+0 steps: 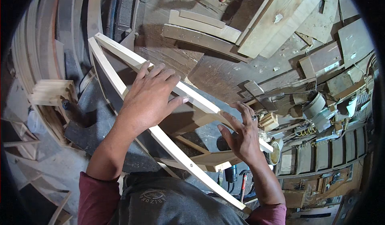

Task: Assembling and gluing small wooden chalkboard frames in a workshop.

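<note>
Two long pale wooden strips run across a dark work surface (105, 126), their far-left ends close together. My left hand (150, 94) reaches over the near strip (172, 148) and grips the far strip (196, 99), fingers over its far side and thumb on the near side. Further right along that same far strip is my right hand (242, 134), fingers over the top and thumb on the near side. Below and between the strips sit shorter wooden pieces (208, 159), partly hidden. The near strip slants down toward my right elbow.
At the left stands a stack of wood pieces (52, 92). A round can (274, 155) sits beside my right wrist, and a red-handled tool (243, 181) lies nearer me. Boards (206, 26) lie on the floor beyond, with cluttered shelving (321, 148) at the right.
</note>
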A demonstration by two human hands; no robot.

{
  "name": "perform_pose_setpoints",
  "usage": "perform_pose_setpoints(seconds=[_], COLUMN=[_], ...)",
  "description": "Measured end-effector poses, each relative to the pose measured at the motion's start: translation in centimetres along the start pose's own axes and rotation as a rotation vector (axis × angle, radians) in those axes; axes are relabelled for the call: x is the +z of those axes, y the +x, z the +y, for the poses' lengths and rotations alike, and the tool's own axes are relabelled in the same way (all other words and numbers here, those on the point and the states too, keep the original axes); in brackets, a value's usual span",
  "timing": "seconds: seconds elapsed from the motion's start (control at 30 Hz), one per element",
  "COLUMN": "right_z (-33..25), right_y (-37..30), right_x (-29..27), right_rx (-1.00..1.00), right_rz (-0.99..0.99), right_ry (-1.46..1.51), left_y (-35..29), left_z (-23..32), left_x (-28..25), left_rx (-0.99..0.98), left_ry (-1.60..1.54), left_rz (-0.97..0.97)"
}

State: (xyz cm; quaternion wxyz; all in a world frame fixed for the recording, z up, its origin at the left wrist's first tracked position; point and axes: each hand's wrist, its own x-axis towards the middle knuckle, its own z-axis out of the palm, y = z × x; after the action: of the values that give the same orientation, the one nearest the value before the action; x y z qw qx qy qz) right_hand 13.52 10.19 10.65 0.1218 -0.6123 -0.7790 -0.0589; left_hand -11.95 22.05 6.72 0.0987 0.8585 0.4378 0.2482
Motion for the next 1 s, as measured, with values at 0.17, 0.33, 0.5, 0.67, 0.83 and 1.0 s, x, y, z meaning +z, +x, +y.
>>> perform_pose_setpoints(seconds=[0.17,0.33,0.5,0.67,0.83,1.0], right_z=[-0.2,-0.5,1.4,7.9,13.8,19.8], right_y=[-0.1,-1.0,-3.8,-13.1,-26.3,-36.9], right_x=[0.1,0.0,-2.4,-9.5,-8.8,0.1], right_rx=[0.032,0.013,0.258,0.501,0.893,1.223], right_rz=[-0.039,-0.04,0.134,0.435,0.621,0.142], right_ry=[0.038,-0.021,0.046,-0.009,0.091,-0.061], left_y=[-0.1,-0.1,-0.1,0.3,0.7,0.4], left_z=[0.0,-0.2,-0.1,1.0,1.4,1.4], left_x=[0.1,0.0,-0.3,-0.8,-0.7,0.1], left_rx=[0.003,0.026,0.05,0.066,0.098,-0.002], left_ry=[-0.001,-0.001,-0.047,-0.059,-0.024,-0.041], left_rz=[0.024,0.04,0.065,0.052,0.025,0.043])
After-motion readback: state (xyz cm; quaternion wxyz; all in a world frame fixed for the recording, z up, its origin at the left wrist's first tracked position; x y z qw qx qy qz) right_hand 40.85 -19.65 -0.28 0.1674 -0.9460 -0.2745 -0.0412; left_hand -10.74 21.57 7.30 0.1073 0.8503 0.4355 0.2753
